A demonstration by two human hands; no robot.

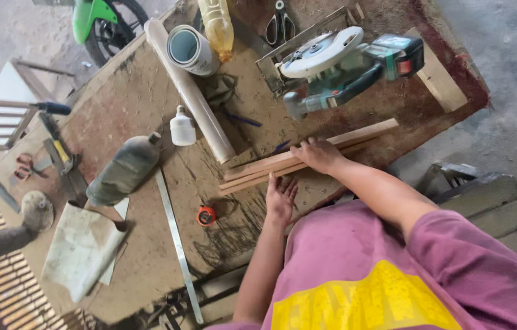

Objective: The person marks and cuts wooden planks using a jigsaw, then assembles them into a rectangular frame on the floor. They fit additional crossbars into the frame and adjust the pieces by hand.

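Observation:
Two or three long thin wooden strips [356, 137] lie side by side on a worn brown workbench [142, 104]. My right hand [316, 153] rests on top of the strips near their middle, fingers curled over them. My left hand [280, 198] is open, palm showing, and its fingertips touch the near edge of the strips just left of my right hand. A cordless circular saw [344, 61] with a white blade guard lies beyond the strips, apart from both hands.
On the bench: a long pale tube [200, 110], a grey roll [190, 49], a yellow bottle [217, 24], scissors [281, 24], a small white bottle [182, 126], a dusty dark bottle [124, 171], a metal ruler [178, 244], an orange tape measure [206, 215]. A green motorbike [96, 21] stands behind.

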